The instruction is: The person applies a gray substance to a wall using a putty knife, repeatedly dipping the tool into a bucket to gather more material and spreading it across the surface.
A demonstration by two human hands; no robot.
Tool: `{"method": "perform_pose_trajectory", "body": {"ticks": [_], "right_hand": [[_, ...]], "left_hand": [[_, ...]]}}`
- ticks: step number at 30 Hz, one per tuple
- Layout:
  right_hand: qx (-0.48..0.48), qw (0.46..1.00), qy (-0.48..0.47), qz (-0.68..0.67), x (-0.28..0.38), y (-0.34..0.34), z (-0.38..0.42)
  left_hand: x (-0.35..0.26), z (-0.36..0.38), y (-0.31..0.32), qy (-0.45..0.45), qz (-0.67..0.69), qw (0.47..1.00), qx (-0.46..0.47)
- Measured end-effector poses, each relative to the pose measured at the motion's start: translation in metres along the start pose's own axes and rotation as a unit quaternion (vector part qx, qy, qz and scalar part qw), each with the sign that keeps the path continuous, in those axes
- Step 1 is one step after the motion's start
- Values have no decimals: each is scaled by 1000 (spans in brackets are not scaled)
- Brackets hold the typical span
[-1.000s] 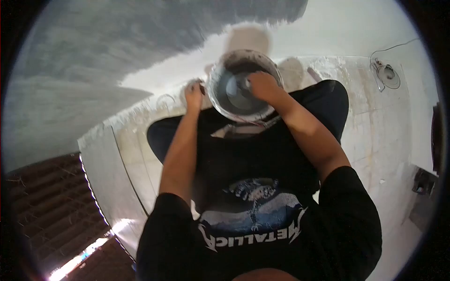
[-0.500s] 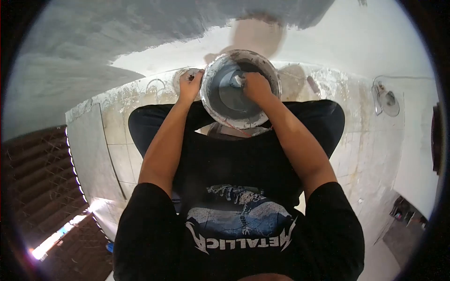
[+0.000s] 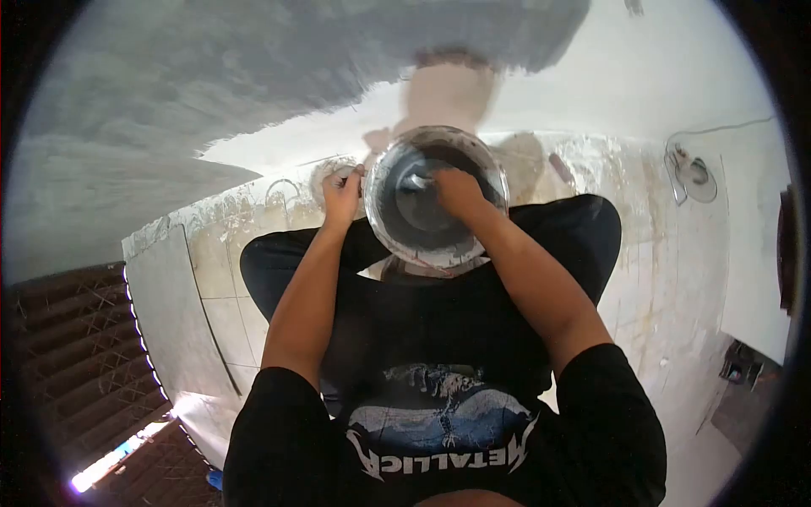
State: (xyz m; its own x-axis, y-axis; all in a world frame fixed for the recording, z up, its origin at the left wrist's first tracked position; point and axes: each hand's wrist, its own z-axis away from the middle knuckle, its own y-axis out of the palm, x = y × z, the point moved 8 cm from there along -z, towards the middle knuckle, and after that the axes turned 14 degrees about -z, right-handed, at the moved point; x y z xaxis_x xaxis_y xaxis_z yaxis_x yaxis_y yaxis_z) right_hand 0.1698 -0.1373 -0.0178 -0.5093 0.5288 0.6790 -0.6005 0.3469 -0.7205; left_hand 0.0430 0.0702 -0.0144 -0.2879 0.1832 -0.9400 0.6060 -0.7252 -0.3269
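A round bucket (image 3: 397, 239) with a smeared, whitish rim stands in front of me between my bent legs. Grey, paint-like liquid (image 3: 427, 216) fills its lower part. At the rim's left side my left hand (image 3: 341, 201) is closed, fingertips curled against the edge. My right hand (image 3: 461, 194) reaches into the bucket from the right, fingers wrapped round a pale object (image 3: 415, 182). Only its whitish end shows, blurred, close to the liquid; I cannot make out its kind.
Ahead rises a wall (image 3: 279, 80), partly coated grey above a white strip. The tiled floor (image 3: 221, 253) is stained with white. A reddish-brown block (image 3: 561, 167) lies right of the bucket, and a cable with a roundish fitting (image 3: 696, 173) farther right. Brown slatted shutters (image 3: 76, 338) stand at left.
The whole view has shifted, so the bucket and both hands sit lower in it. My right hand and the pale object have moved slightly inside the bucket. My left hand stays at the rim.
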Motion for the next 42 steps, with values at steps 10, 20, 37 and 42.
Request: {"method": "perform_pose_trajectory", "body": {"ticks": [10, 20, 37, 42], "right_hand": [[-98, 995, -12, 6, -1, -22, 4], [-85, 995, -54, -7, 0, -10, 9], [-115, 990, -75, -39, 16, -28, 10], [-128, 984, -74, -101, 39, -49, 5]], "left_hand": [[4, 4, 3, 15, -63, 998, -25], [34, 0, -5, -86, -5, 996, -34], [29, 4, -2, -88, 3, 996, -29], [27, -1, -5, -87, 8, 996, -27]]}}
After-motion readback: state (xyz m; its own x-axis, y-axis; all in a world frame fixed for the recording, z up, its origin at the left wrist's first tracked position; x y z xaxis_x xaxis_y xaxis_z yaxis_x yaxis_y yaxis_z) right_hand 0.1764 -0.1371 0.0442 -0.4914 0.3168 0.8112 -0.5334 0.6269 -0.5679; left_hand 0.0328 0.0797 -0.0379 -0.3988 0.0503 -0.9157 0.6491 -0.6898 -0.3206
